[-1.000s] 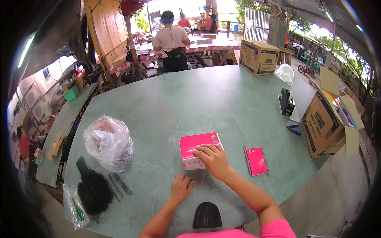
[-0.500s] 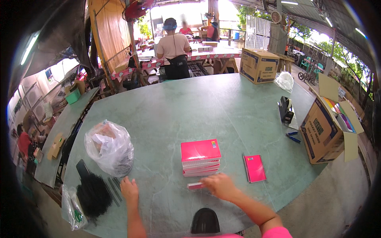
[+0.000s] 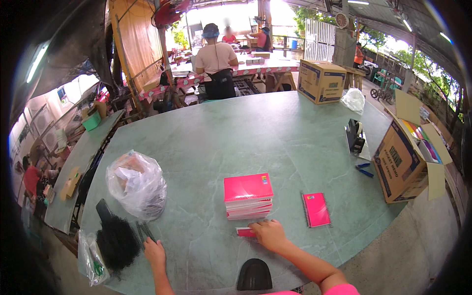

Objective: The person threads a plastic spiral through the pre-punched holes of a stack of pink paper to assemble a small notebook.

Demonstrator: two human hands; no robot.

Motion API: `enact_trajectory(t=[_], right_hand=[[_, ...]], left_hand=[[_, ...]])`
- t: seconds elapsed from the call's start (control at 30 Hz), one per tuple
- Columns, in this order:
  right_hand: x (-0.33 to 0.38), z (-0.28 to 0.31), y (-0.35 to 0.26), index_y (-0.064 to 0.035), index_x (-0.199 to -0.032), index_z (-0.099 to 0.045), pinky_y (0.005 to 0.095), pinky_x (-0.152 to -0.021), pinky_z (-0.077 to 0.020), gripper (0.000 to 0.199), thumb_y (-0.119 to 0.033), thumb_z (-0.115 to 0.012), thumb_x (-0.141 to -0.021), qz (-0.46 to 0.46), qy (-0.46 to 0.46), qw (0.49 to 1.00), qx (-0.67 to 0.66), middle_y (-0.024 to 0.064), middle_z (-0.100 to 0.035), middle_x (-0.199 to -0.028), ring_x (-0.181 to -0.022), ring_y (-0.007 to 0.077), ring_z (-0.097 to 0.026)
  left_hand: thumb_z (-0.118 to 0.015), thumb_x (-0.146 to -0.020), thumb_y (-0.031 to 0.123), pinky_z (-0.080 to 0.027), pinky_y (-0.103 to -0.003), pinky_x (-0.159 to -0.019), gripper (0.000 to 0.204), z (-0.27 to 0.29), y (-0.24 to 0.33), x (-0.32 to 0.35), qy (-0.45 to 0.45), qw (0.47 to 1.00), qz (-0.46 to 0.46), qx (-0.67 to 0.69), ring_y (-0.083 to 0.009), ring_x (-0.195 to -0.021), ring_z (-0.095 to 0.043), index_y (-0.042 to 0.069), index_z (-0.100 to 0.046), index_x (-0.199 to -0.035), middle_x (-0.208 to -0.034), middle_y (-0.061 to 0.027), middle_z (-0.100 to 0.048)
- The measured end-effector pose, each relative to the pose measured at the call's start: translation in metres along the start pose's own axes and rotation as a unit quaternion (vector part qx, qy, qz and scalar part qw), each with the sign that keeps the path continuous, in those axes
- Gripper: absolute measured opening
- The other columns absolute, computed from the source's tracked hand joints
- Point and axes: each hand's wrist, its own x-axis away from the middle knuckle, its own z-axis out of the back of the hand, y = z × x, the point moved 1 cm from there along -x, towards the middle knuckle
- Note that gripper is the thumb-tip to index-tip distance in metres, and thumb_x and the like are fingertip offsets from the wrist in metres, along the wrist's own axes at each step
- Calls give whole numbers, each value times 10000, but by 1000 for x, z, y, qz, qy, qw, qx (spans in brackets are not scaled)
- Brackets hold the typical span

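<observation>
A stack of pink notebooks [image 3: 248, 195] sits on the green table [image 3: 255, 132] in front of me. My right hand [image 3: 268, 234] rests palm down just in front of the stack, its fingers on a small pink item [image 3: 245, 232] lying flat on the table. A single pink spiral notebook [image 3: 316, 209] lies to the right of the stack. My left hand [image 3: 155, 252] lies at the near left, next to a bundle of black spiral bindings [image 3: 118, 241] and some loose black strips [image 3: 144, 230]. It holds nothing that I can see.
A clear plastic bag [image 3: 137, 184] stands left of the stack. A tape dispenser [image 3: 355, 136], blue scissors [image 3: 364, 169] and an open cardboard box [image 3: 405, 157] are at the right. Another box [image 3: 320, 81] sits at the far edge. A person [image 3: 216, 61] stands beyond the table. A black object [image 3: 254, 275] is at the near edge.
My right hand has come off the top of the stack down to the table in front of it. My left hand has moved left toward the black bindings.
</observation>
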Motion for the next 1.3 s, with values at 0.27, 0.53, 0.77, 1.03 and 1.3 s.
enact_trajectory(t=[0.27,0.53,0.77,1.03,1.3], right_hand=[[-4,8,-5,-171,-882,-616,341,-572,-412,145,-183,-572,-745,14,6,1000,-11,26,-623,-705,-672,202,-607],[2,-5,-2,-170,-934,-610,346,-586,-421,170,-221,-564,-778,17,-8,1000,19,33,-620,-714,-674,203,-605],[-3,4,-11,-144,-946,-580,381,-614,-436,158,-194,-540,-801,12,8,1000,-27,46,-614,-731,-706,230,-605],[-9,-12,-11,-117,-919,-566,406,-658,-428,154,-144,-545,-769,31,18,996,-79,63,-617,-743,-720,261,-601],[-16,-13,-17,-112,-910,-562,424,-682,-438,189,-107,-549,-722,7,-14,993,-115,102,-628,-767,-765,283,-613]], left_hand=[[-593,-788,119,-438,-445,-716,286,25,15,2,45,992,-12,120,-363,-863,-552,11,-521,-1043,-926,-193,-566],[-575,-822,186,-437,-478,-655,296,23,10,-9,-113,993,-33,-27,-396,-777,-577,-24,-489,-1012,-841,-212,-598],[-533,-875,265,-405,-446,-576,283,35,26,-3,90,979,-34,181,-379,-640,-544,27,-408,-961,-702,-189,-558],[-586,-856,185,-394,-244,-593,198,65,61,-1,117,899,-94,411,-86,-619,-457,11,-514,-919,-683,-5,-469],[-549,-845,122,-440,-334,-700,379,85,120,14,-129,902,-190,365,-254,-710,-561,21,-464,-1201,-796,-152,-591]])
